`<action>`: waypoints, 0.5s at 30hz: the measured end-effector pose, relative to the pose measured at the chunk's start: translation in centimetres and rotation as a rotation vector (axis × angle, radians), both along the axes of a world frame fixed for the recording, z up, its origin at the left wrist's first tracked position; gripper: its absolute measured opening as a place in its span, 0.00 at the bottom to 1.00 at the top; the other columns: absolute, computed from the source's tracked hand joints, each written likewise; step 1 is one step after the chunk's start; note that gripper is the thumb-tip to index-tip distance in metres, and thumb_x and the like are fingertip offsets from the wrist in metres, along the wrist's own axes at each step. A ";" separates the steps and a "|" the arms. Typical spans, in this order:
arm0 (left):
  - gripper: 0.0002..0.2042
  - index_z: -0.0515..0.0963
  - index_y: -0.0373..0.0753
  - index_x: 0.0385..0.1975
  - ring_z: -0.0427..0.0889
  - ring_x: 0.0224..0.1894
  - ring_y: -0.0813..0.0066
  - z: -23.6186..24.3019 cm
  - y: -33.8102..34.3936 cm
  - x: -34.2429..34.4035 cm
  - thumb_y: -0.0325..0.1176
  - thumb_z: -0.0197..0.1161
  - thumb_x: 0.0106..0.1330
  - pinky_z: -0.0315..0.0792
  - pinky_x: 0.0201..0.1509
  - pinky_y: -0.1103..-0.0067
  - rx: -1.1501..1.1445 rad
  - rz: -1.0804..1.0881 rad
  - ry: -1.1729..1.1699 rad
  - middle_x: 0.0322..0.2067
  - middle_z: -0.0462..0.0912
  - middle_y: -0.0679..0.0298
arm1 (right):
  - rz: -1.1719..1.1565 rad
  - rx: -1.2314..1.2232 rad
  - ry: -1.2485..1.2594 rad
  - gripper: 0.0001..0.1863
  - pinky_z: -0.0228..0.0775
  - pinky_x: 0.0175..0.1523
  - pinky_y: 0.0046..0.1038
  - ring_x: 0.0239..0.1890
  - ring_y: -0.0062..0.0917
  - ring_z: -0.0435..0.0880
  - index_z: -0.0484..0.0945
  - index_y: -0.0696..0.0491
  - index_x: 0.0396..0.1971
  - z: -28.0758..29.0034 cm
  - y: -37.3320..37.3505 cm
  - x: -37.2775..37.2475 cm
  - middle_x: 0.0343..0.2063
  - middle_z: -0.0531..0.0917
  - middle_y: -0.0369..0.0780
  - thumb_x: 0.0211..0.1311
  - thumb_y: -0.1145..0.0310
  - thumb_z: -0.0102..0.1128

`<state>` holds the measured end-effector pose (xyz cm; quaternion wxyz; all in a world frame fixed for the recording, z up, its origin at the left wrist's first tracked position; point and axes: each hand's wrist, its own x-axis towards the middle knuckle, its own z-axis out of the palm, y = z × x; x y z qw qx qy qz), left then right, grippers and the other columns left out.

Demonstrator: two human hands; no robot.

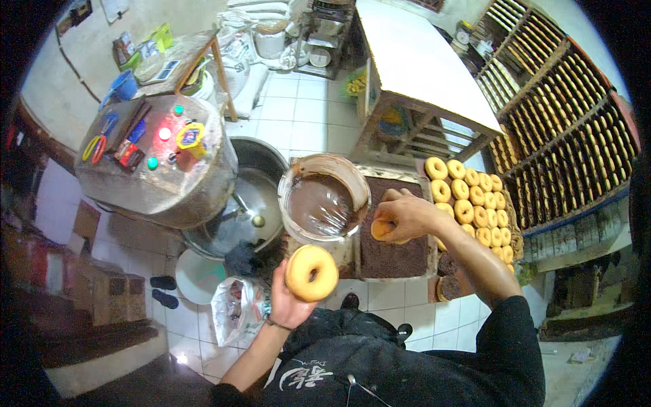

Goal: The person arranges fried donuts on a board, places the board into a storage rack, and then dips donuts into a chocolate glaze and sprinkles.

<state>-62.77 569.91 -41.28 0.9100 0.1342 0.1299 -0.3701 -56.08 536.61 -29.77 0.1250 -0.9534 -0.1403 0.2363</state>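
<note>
My left hand (288,303) is closed round a plain golden ring doughnut (321,262), held up in front of my body with its round top showing. My right hand (415,214) grips a second doughnut (384,228) by its edge, low over a tray of dark brown sprinkles (393,261). Whether its underside touches the sprinkles is hidden. Just left of that tray stands a round tub (285,193) of melted chocolate, its inner wall smeared brown. Rows of plain doughnuts (462,211) fill a tray to the right. Below my right forearm lie a few dark-coated doughnuts (447,287).
A large metal basin (261,152) stands behind the tub, beside a round drum-like table (203,197) holding scissors and small items. Farther back is a white-topped table (420,54). A tall rack (566,115) packed with doughnuts rises at the right. A plastic bag (234,319) sits near my left forearm.
</note>
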 end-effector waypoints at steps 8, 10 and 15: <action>0.27 0.71 0.43 0.61 0.77 0.60 0.66 -0.1 -18.3 -1.2 0.58 0.42 0.78 0.72 0.67 0.63 0.120 0.015 -0.065 0.57 0.78 0.61 | -0.313 0.483 -0.487 0.33 0.65 0.67 0.38 0.59 0.40 0.73 0.78 0.49 0.58 -3.3 -0.1 -13.0 0.51 0.73 0.45 0.48 0.61 0.74; 0.26 0.71 0.43 0.60 0.77 0.59 0.66 -1.0 -19.7 -1.4 0.57 0.42 0.78 0.72 0.67 0.63 0.031 0.091 -0.150 0.56 0.78 0.61 | -0.340 0.492 -0.401 0.33 0.66 0.66 0.38 0.59 0.40 0.73 0.78 0.49 0.57 -5.0 -3.9 -16.5 0.51 0.73 0.45 0.47 0.62 0.74; 0.25 0.70 0.42 0.61 0.76 0.61 0.66 -3.3 -23.9 -4.9 0.55 0.42 0.79 0.71 0.67 0.64 0.261 -0.019 -0.170 0.57 0.78 0.61 | -0.556 0.740 -0.607 0.30 0.68 0.63 0.37 0.56 0.39 0.73 0.79 0.51 0.51 -7.9 -5.0 -18.3 0.48 0.71 0.45 0.47 0.59 0.78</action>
